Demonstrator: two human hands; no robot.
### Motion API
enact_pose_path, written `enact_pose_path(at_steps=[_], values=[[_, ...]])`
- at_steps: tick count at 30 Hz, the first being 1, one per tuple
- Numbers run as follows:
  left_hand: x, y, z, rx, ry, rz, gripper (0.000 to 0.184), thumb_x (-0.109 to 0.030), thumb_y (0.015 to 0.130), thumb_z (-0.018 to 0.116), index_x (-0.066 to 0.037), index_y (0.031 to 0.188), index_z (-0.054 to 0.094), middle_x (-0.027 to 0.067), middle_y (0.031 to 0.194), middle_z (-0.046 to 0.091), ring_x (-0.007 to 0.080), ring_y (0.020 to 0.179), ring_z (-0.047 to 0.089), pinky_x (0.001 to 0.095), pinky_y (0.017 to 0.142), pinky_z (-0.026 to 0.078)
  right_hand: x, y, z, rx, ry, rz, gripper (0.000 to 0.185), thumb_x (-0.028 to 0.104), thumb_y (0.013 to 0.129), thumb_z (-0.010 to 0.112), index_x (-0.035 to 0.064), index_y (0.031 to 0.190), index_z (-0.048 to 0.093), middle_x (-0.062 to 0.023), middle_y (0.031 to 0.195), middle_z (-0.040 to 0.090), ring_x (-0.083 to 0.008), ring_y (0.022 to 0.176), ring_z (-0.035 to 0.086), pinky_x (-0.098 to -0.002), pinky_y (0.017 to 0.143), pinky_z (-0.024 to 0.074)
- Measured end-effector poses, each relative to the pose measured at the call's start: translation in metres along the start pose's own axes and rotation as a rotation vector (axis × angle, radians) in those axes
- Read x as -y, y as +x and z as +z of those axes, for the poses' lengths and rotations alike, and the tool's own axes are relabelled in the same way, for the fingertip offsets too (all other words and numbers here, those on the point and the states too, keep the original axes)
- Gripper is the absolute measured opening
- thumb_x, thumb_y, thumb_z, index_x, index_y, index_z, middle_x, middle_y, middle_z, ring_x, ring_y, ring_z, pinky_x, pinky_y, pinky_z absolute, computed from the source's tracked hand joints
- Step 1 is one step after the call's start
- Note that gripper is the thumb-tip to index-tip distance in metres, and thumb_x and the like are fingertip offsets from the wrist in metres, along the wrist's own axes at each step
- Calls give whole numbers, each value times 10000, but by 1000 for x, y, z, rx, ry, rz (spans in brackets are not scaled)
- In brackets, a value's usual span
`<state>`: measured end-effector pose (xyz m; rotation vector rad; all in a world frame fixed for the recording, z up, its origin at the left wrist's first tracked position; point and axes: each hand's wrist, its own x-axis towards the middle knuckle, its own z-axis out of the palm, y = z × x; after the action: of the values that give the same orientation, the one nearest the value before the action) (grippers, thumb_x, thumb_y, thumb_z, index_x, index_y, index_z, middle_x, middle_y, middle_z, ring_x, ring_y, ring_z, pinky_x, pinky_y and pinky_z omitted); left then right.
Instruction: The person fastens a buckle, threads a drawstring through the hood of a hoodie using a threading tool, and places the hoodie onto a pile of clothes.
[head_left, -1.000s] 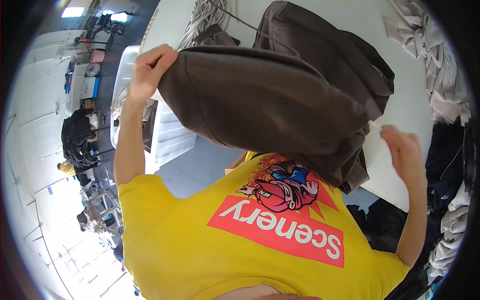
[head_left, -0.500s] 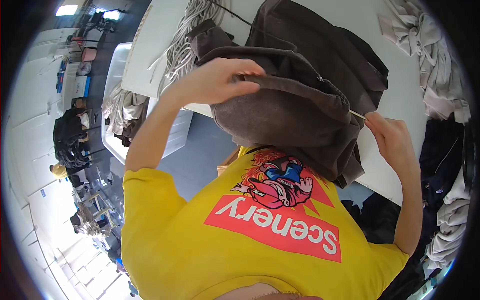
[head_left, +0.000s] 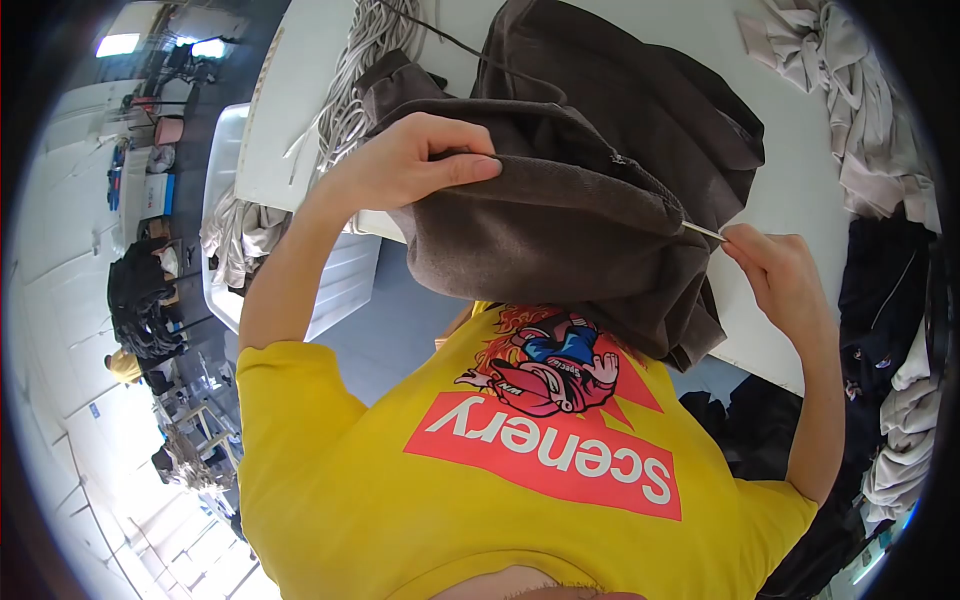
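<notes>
A dark brown garment (head_left: 540,245), which looks like a hoodie, lies bunched over the near edge of the white table (head_left: 800,185). My left hand (head_left: 420,165) pinches the folded edge of its opening between thumb and fingers. At the other end of that edge, my right hand (head_left: 775,270) grips a thin, light-coloured rod (head_left: 704,232). The rod's far end disappears into the fabric, so its full length is hidden. A dark cord (head_left: 460,48) runs across the garment from the upper left.
A bundle of pale cords (head_left: 350,105) lies on the table at left. Below it stands a translucent plastic bin (head_left: 340,290) holding light garments (head_left: 240,235). Beige garments (head_left: 870,150) and black garments (head_left: 880,280) lie along the right. Someone in yellow (head_left: 124,365) is far off left.
My left hand has closed more firmly on the fabric edge, which is stretched straighter. More of the rod shows between the fabric and my right hand. The view has shifted slightly.
</notes>
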<state>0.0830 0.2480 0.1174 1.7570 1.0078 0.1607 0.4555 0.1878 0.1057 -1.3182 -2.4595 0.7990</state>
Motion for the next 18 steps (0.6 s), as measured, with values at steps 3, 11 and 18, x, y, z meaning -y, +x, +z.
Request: enact_pose_path(at_steps=[3,11,18], values=[[10,-4,-5,-14,30,-1,250,-265,921,585,-30,837,590,-49,634,416,42,617,371,227,548,312,-1,-2,1,-8,24,-4,67,56,853,594,23,853,536,-187,619,508,-361,544,500,-380,506,376],[21,12,2,4,277,-53,208,-225,932,543,-26,896,592,23,657,476,94,618,444,255,578,380,-4,-2,7,-19,-12,-16,58,53,857,590,23,859,541,-184,606,503,-353,545,515,-373,504,380],[-5,47,42,49,56,301,218,-178,929,508,-34,1076,580,68,856,614,154,802,566,273,757,446,-10,-5,8,-96,-46,-49,59,50,858,592,20,876,544,-176,619,521,-331,548,534,-367,510,391]])
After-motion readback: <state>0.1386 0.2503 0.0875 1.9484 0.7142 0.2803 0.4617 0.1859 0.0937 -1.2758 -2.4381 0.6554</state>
